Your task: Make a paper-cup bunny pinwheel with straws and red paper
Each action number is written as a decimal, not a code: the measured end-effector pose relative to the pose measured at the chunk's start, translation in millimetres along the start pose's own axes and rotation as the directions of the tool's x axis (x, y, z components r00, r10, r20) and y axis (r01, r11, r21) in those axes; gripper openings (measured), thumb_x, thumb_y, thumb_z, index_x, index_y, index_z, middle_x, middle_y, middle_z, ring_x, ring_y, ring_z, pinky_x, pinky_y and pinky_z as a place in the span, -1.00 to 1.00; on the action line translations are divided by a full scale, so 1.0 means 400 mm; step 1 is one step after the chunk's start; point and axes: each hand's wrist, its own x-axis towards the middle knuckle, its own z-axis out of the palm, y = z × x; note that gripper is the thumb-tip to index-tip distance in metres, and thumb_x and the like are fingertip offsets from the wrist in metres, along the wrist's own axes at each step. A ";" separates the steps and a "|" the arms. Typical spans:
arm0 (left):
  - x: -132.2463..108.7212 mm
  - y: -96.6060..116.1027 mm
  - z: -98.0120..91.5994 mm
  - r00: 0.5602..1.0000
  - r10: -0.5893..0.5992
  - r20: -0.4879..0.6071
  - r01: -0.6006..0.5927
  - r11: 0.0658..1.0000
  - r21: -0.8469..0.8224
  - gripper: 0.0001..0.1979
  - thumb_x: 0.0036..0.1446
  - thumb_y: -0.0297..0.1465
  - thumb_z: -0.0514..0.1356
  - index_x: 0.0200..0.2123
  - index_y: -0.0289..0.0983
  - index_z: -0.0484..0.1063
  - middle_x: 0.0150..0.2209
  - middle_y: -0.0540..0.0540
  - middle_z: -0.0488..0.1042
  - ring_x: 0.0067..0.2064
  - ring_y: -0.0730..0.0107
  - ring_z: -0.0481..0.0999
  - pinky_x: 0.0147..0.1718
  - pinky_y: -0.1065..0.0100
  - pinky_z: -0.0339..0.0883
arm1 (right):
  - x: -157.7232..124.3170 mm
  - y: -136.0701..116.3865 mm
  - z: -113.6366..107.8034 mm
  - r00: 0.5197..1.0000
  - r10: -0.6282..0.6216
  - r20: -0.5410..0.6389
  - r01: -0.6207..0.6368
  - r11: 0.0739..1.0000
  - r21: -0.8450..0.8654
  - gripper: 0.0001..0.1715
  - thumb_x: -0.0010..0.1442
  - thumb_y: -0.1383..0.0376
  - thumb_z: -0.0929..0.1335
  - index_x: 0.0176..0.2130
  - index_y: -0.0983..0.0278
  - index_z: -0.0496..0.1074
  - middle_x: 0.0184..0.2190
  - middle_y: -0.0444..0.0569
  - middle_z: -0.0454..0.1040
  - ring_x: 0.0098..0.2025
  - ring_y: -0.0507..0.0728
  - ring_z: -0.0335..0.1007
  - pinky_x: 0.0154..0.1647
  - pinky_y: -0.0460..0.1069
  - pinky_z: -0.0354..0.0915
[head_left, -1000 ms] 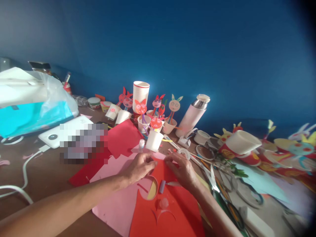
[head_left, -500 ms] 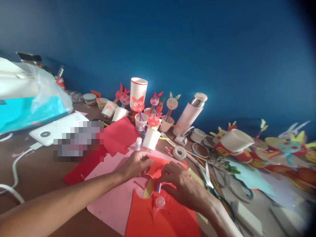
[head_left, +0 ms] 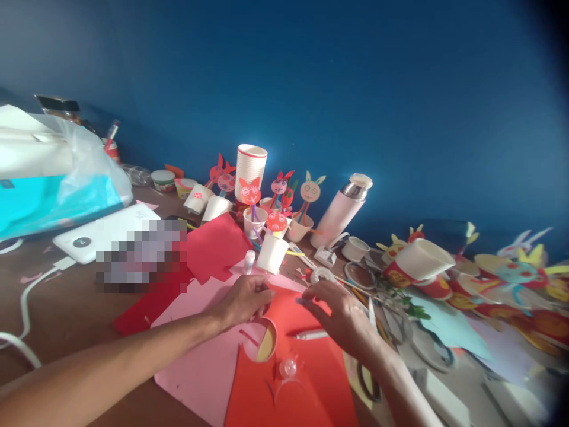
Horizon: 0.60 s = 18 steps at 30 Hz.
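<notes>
The red sheet (head_left: pixel 324 382) overlaps the pink sheet (head_left: pixel 189 362). The left hand (head_left: pixel 244 301) is at the red sheet's far left edge, thumb and forefinger close together; whether they grip anything cannot be determined from this angle. The right hand (head_left: pixel 340 311) is positioned above the red sheet. The white cup (head_left: pixel 272 255) stands inverted beyond both. The pen (head_left: pixel 311 335) and, nearer, the clear round piece (head_left: pixel 288 369) lie on the red sheet. The lavender piece (head_left: pixel 303 301), previously beside the pen, is now pinched in the right fingertips, presumably ready for handling.
</notes>
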 end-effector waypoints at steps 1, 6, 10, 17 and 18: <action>0.001 -0.003 0.000 1.000 0.002 -0.001 -0.002 1.000 0.000 -0.75 0.02 -0.25 0.12 -0.56 -0.27 0.20 -0.75 0.14 0.23 -0.76 0.63 0.12 -0.78 0.54 -0.06 | 0.001 0.013 -0.003 0.998 0.043 -0.046 -0.044 0.999 -0.017 -0.80 0.24 0.20 0.26 -0.29 0.20 0.45 -0.35 -0.07 0.49 -0.27 0.10 0.39 -0.21 -0.02 0.23; 0.004 -0.014 -0.001 1.000 0.020 0.008 -0.020 1.000 0.012 -0.73 0.05 -0.19 0.10 -0.50 -0.27 0.21 -0.75 0.14 0.24 -0.77 0.64 0.09 -0.79 0.53 -0.05 | -0.002 0.036 0.005 0.992 0.115 -0.051 -0.113 0.993 0.045 -0.78 0.21 0.18 0.27 -0.26 0.17 0.48 -0.31 -0.09 0.53 -0.25 0.09 0.44 -0.20 -0.04 0.26; 0.003 -0.012 0.000 1.000 0.014 -0.006 -0.014 1.000 0.020 -0.72 0.04 -0.17 0.11 -0.49 -0.27 0.21 -0.75 0.15 0.22 -0.76 0.62 0.11 -0.79 0.54 -0.06 | -0.003 0.047 0.015 0.995 0.097 0.014 -0.098 0.992 0.084 -0.81 0.20 0.20 0.29 -0.27 0.16 0.49 -0.29 -0.11 0.55 -0.22 0.09 0.43 -0.18 -0.05 0.24; -0.005 -0.001 0.004 0.999 0.001 -0.043 0.000 1.000 0.016 -0.84 0.01 -0.32 0.12 -0.36 -0.29 0.30 -0.72 0.16 0.20 -0.71 0.61 0.15 -0.73 0.55 -0.01 | 0.064 0.084 0.023 0.989 0.122 -0.085 -0.144 0.928 -0.343 -0.78 0.21 0.29 0.27 -0.30 0.14 0.52 -0.30 -0.06 0.48 -0.18 0.13 0.30 -0.20 0.00 0.08; -0.007 0.001 0.006 0.999 0.002 -0.050 -0.001 1.000 0.006 -0.81 0.00 -0.34 0.12 -0.28 -0.29 0.31 -0.70 0.17 0.21 -0.70 0.61 0.16 -0.72 0.55 0.01 | 0.077 0.085 0.027 0.992 0.112 -0.055 -0.125 0.911 -0.393 -0.79 0.20 0.28 0.28 -0.31 0.14 0.52 -0.27 -0.04 0.47 -0.16 0.15 0.28 -0.20 0.01 0.07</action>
